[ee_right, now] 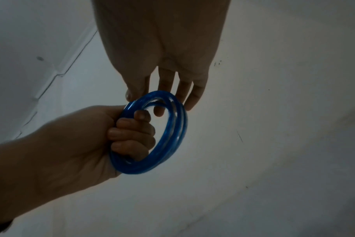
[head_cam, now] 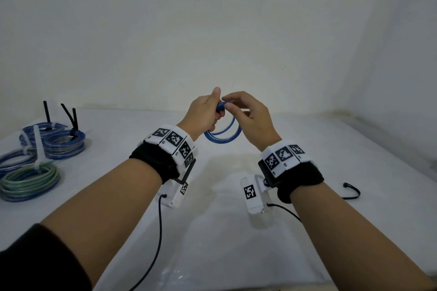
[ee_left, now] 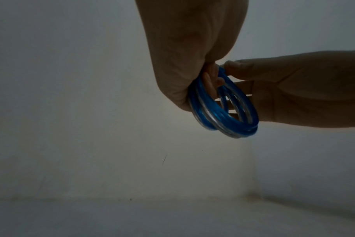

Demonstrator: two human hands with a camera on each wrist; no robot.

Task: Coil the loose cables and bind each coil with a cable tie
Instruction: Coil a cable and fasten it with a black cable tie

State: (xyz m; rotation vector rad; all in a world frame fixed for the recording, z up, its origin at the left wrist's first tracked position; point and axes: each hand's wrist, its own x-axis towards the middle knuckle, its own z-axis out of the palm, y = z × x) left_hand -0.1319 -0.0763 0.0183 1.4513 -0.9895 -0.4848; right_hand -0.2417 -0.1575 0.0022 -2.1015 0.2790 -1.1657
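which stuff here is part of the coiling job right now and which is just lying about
In the job:
- blue cable coil, gripped by the left hand
- right hand, fingertips at the coil's top

Lying about:
- tied coils at the table's left
- green-blue coil, white tie on it
- black cord at the right

The head view is evenly, softly lit, and the white surface (head_cam: 224, 220) shows only faint shadows under the forearms. Its edges bow from the wide lens. Both wrist views are dim and grainy, the hands dark against the pale wall.
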